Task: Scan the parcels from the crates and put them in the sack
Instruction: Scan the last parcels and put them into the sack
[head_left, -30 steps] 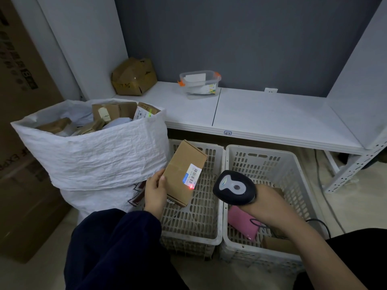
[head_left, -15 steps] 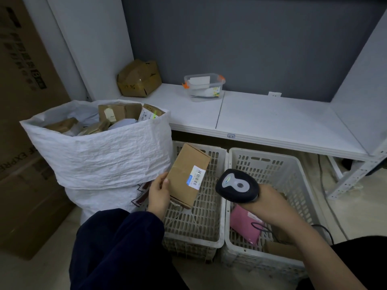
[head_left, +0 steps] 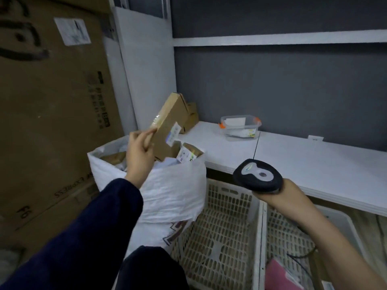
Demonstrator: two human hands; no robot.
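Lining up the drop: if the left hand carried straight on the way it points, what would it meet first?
Probably the brown box on the shelf behind the sack. The left hand holds the parcel above the sack's mouth, pointing up and away; depth is unclear.

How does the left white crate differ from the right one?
The left crate shows only bare slotted floor; the right crate holds a pink parcel. The left crate stands next to the sack; the right crate lies under the right hand gripping the scanner. Both are white slotted plastic, side by side below the shelf.
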